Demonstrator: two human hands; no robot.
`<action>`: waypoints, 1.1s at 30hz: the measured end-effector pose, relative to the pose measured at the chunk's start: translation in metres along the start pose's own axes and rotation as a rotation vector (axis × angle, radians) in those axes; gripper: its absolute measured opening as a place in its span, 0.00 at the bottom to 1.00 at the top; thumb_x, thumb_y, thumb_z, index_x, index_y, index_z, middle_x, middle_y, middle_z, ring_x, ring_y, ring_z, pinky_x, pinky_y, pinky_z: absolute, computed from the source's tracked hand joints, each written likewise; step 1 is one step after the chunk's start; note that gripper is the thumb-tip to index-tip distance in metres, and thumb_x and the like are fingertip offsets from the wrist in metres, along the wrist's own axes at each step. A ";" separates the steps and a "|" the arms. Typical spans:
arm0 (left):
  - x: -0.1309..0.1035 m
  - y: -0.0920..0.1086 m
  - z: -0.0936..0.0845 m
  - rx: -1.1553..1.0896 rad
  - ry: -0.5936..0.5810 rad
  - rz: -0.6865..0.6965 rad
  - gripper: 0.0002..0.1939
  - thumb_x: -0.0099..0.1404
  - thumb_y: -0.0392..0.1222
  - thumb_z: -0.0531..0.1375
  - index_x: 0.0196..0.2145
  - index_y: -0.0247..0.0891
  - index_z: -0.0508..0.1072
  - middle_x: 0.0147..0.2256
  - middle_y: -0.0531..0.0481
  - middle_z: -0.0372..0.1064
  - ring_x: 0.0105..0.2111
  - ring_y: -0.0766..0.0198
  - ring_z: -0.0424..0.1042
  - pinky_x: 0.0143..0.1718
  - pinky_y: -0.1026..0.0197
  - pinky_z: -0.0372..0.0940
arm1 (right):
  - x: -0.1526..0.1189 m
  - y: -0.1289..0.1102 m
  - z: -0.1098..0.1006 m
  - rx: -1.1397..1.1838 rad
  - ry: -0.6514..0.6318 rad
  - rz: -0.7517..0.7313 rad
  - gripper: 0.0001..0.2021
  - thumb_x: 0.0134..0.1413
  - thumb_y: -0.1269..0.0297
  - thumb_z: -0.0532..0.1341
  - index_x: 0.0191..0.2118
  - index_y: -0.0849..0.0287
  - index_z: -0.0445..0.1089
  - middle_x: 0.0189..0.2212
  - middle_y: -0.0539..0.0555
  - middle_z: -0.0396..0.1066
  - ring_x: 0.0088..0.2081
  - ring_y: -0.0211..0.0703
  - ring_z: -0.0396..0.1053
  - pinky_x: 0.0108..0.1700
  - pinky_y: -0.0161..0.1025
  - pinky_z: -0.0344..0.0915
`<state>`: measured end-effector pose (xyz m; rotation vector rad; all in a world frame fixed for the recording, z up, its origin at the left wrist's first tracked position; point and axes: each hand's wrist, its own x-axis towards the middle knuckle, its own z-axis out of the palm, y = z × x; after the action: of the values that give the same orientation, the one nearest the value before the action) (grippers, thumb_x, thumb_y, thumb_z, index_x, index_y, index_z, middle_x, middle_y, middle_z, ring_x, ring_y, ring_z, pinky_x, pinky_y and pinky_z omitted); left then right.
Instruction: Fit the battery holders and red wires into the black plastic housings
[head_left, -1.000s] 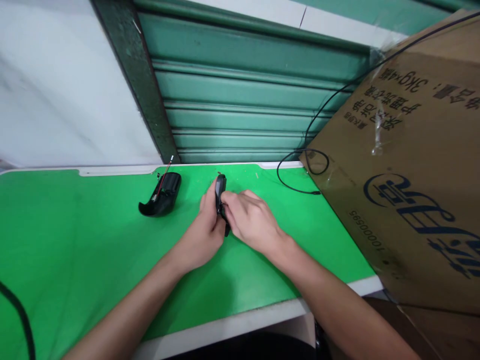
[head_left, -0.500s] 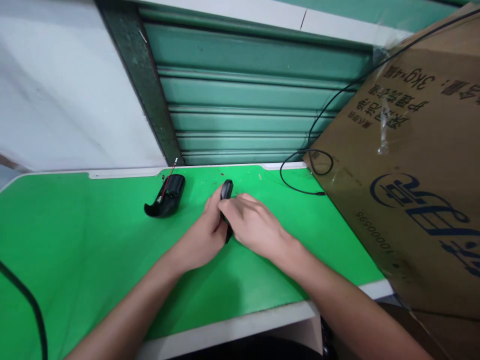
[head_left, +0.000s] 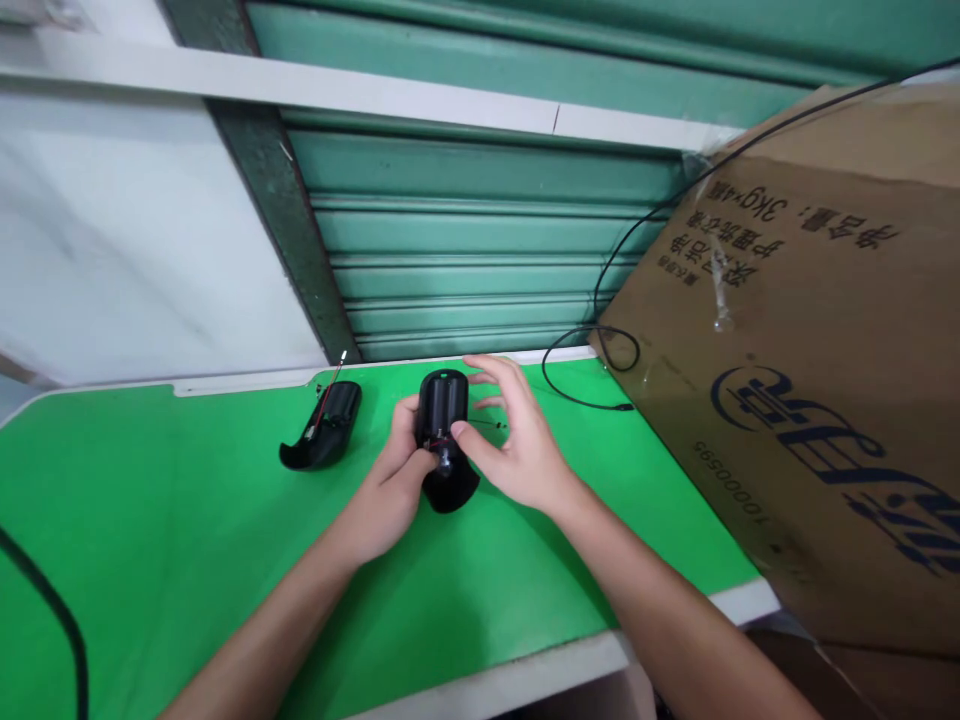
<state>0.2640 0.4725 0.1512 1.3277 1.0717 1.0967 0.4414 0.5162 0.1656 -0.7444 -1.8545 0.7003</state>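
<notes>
In my left hand (head_left: 397, 490) is a black plastic housing (head_left: 444, 400), its hollow inner side facing up, with long battery-like channels at the far end and a curved flare nearer me. My left thumb presses on its middle, by a thin red wire. My right hand (head_left: 517, 430) is open beside it, fingers spread, with the thumb tip at the housing's right edge. A thin dark wire with a small end pokes out between housing and right palm. To the left lies a second, similar black housing (head_left: 322, 430), a red wire (head_left: 328, 395) standing up from it.
A black cable (head_left: 592, 400) curls on the green tabletop (head_left: 187, 560) at the back right. A large cardboard box (head_left: 810, 300) leans along the right side. Behind the table is a green shutter (head_left: 465, 240). Another dark cable (head_left: 56, 600) crosses the left edge.
The housing has turned from edge-on to showing its inner side. My right hand has loosened, its fingers now spread apart. The view has tilted slightly upward.
</notes>
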 end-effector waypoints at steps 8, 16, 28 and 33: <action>-0.006 0.001 0.003 0.025 0.031 0.027 0.22 0.76 0.48 0.53 0.65 0.45 0.61 0.64 0.47 0.65 0.65 0.50 0.63 0.68 0.46 0.58 | -0.001 -0.001 0.004 0.435 -0.243 0.272 0.38 0.60 0.72 0.60 0.73 0.51 0.52 0.64 0.59 0.68 0.56 0.46 0.75 0.53 0.43 0.76; -0.005 0.005 0.003 0.145 0.023 0.072 0.20 0.78 0.48 0.50 0.64 0.42 0.59 0.61 0.44 0.68 0.63 0.52 0.66 0.63 0.51 0.64 | -0.005 0.002 0.008 0.478 -0.205 0.276 0.36 0.60 0.71 0.63 0.72 0.51 0.53 0.62 0.59 0.69 0.53 0.45 0.76 0.52 0.41 0.76; -0.005 -0.001 0.001 0.202 -0.003 0.080 0.17 0.80 0.47 0.48 0.62 0.42 0.57 0.60 0.42 0.64 0.62 0.53 0.65 0.64 0.50 0.61 | -0.010 0.006 0.019 0.369 -0.149 0.241 0.33 0.60 0.72 0.61 0.69 0.51 0.55 0.61 0.59 0.70 0.51 0.46 0.77 0.48 0.40 0.78; -0.004 -0.002 0.002 0.208 0.036 0.094 0.16 0.79 0.46 0.48 0.60 0.40 0.59 0.58 0.43 0.66 0.59 0.53 0.67 0.63 0.50 0.62 | -0.011 0.007 0.021 0.377 -0.132 0.216 0.33 0.61 0.71 0.61 0.69 0.52 0.54 0.63 0.60 0.69 0.52 0.46 0.78 0.49 0.41 0.78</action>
<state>0.2653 0.4681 0.1493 1.5409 1.1855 1.1049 0.4266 0.5093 0.1467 -0.6658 -1.7014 1.2242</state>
